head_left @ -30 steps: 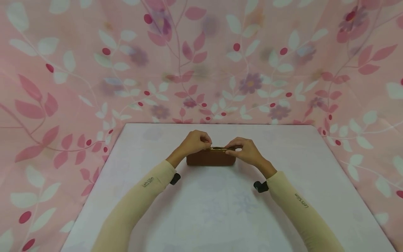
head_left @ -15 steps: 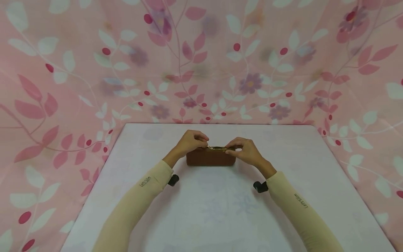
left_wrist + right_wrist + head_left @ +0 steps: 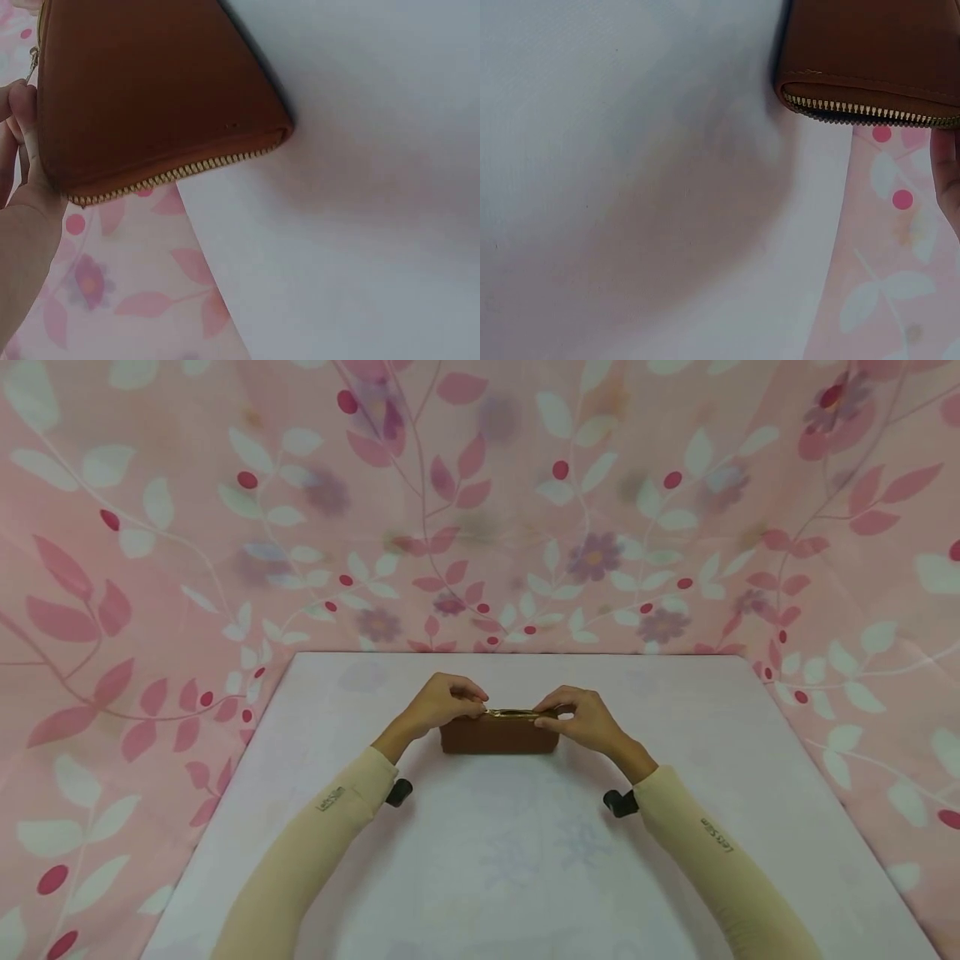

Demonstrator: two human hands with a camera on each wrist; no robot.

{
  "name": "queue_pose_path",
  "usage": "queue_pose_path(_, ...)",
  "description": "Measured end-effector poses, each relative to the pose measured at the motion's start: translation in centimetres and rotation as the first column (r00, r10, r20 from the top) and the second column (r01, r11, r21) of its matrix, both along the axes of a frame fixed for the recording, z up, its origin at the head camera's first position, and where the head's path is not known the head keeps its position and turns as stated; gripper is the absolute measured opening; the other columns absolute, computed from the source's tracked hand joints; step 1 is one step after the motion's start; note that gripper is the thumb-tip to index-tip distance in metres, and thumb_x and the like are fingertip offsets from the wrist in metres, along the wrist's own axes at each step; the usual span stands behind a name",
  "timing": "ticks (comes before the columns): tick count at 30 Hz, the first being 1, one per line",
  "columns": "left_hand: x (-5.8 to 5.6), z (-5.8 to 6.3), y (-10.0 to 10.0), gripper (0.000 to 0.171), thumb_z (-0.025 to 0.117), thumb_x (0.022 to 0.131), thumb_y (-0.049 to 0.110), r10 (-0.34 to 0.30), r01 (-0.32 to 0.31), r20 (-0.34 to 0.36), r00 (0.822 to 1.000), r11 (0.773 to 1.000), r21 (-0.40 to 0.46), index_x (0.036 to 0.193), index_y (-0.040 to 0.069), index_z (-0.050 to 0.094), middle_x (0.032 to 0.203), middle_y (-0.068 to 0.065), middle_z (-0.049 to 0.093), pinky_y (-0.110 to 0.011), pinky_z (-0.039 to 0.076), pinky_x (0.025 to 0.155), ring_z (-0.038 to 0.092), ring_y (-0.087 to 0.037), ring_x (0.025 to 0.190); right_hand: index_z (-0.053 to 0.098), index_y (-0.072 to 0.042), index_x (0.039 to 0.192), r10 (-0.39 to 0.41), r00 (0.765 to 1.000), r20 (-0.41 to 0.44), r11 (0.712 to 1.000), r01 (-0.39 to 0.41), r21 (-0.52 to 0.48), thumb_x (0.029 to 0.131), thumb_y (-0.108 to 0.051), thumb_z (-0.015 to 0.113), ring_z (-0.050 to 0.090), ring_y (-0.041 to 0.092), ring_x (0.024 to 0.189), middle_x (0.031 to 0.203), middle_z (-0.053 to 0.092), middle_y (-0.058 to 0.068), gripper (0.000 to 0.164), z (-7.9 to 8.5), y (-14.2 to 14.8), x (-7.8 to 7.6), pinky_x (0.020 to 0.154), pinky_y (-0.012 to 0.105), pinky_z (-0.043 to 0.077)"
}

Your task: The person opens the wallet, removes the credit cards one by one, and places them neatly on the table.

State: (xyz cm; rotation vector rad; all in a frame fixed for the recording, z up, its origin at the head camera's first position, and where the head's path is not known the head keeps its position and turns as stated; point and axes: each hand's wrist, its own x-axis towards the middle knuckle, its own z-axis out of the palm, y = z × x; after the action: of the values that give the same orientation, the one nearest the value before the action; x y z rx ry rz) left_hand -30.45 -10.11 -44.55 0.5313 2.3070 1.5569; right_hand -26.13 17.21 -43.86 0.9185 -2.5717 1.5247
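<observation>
A brown zip-around wallet (image 3: 498,737) stands upright on its long edge, its zip facing up. My left hand (image 3: 437,703) pinches the zip pull (image 3: 31,66) at the top edge, left of the middle. With thumb and fingers, my right hand (image 3: 588,720) grips the wallet's top right corner. Between the hands, the gold-toothed zip gapes along the top. In the right wrist view the zip teeth (image 3: 885,112) at that end are parted. At the other end, in the left wrist view, the zip teeth (image 3: 172,174) are meshed. The wallet's inside is hidden.
The wallet stands on a white table (image 3: 525,877), toward its far side. A pink floral curtain (image 3: 480,527) hangs behind the table and along both sides. Black wrist cameras (image 3: 620,803) stick out below the cream sleeves (image 3: 712,852).
My left hand has slid left along the top edge with the zip pull, and the gap in the zip has grown longer. The right hand and the wallet have stayed in place.
</observation>
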Motion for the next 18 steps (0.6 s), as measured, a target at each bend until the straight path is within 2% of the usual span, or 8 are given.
queue_pose_path(3,0.3,0.4,-0.6,0.016,0.07,0.073,0.02,0.005,-0.005,0.008,1.0,1.0,0.008,0.087,0.014,0.068,0.082,-0.005,0.064,-0.033,0.049,0.068,0.061,-0.02,0.073,0.065,-0.001,0.092,0.0,1.0,-0.011,1.0,0.0,0.002,0.073,-0.009,0.07,0.054,0.032,0.084,0.091,0.059,0.016,0.022,0.1,0.0,0.1,0.074,0.046,0.045)
queue_pose_path(9,1.7,2.3,-1.9,0.015,0.067,0.075,0.012,0.003,-0.003,0.004,1.0,1.0,0.017,0.09,0.009,0.067,0.083,-0.009,0.064,-0.04,0.048,0.07,0.06,-0.024,0.075,0.065,-0.001,0.092,-0.003,0.999,-0.036,1.0,0.004,0.018,0.073,-0.008,0.069,0.054,0.032,0.083,0.091,0.059,0.016,0.021,0.1,-0.1,0.0,0.074,0.046,0.045)
queue_pose_path(11,2.0,2.5,-2.3,0.015,0.066,0.075,0.012,0.012,-0.012,-0.005,1.0,1.0,0.013,0.09,0.009,0.067,0.083,-0.009,0.063,-0.04,0.047,0.071,0.06,-0.023,0.075,0.065,-0.001,0.092,-0.004,0.999,-0.039,1.0,0.004,0.019,0.073,-0.007,0.069,0.054,0.032,0.083,0.091,0.058,0.016,0.021,0.1,-0.1,0.0,0.074,0.046,0.045)
queue_pose_path(13,2.1,2.4,-2.7,0.015,0.067,0.075,0.012,0.024,-0.024,-0.009,1.0,1.0,0.016,0.09,0.009,0.067,0.082,-0.009,0.063,-0.041,0.047,0.072,0.059,-0.023,0.075,0.066,-0.002,0.092,-0.001,0.999,-0.04,1.0,0.001,0.013,0.072,-0.007,0.07,0.055,0.033,0.083,0.09,0.059,0.016,0.021,0.1,-0.1,0.0,0.073,0.047,0.045)
queue_pose_path(15,1.9,1.8,-3.1,0.015,0.067,0.075,0.013,0.038,-0.038,-0.011,0.999,0.999,0.023,0.089,0.009,0.067,0.081,-0.008,0.064,-0.041,0.047,0.072,0.059,-0.022,0.075,0.066,-0.002,0.092,-0.003,0.999,-0.049,1.0,0.004,0.014,0.072,-0.007,0.07,0.055,0.032,0.082,0.09,0.059,0.016,0.021,0.0,-0.1,0.0,0.073,0.048,0.045)
queue_pose_path(18,1.6,0.7,-3.5,0.015,0.068,0.074,0.017,0.05,-0.05,-0.017,0.999,0.999,0.016,0.089,0.011,0.067,0.08,-0.007,0.064,-0.038,0.047,0.07,0.059,-0.021,0.074,0.067,-0.007,0.091,-0.017,0.995,-0.094,0.997,0.024,0.075,0.07,-0.011,0.072,0.055,0.025,0.081,0.089,0.06,0.009,0.022,-0.5,0.0,-0.4,0.071,0.04,0.046)
